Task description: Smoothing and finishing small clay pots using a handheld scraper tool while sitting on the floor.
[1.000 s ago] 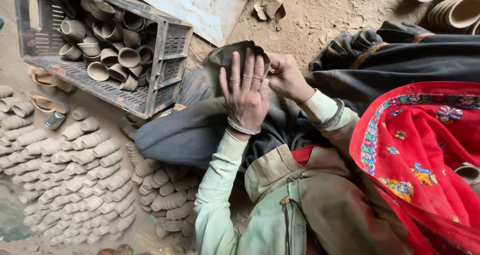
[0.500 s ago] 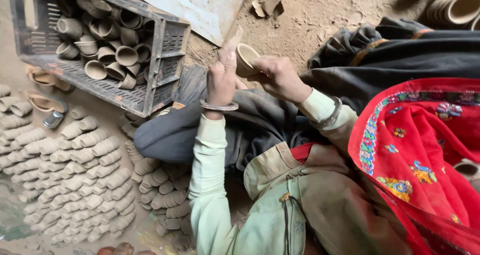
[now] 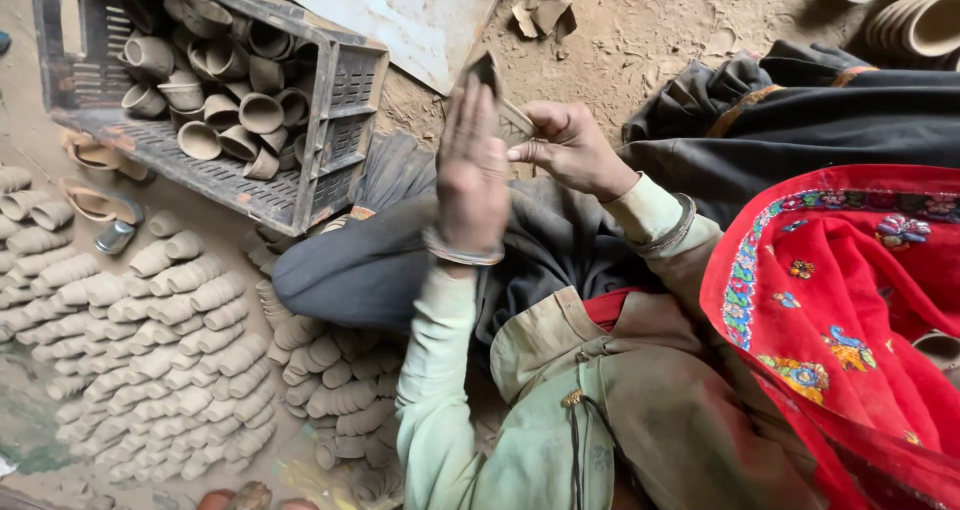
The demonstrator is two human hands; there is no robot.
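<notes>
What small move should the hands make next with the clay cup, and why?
Probably keep turning the clay cup between the palms: the left hand lies flat against it while the right hand pinches its far side, so it looks only part-smoothed, not ready for the crate.

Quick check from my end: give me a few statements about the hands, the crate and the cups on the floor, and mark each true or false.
1. Both hands, the left hand and the right hand, meet on a small clay piece. True.
2. The plastic crate holds nothing. False: clay cups are piled in it.
3. Rows of stacked clay cups lie on the floor. True.
4. The left wrist is bare. False: it wears a bangle.
5. The red cloth is plain. False: it has flower embroidery.
</notes>
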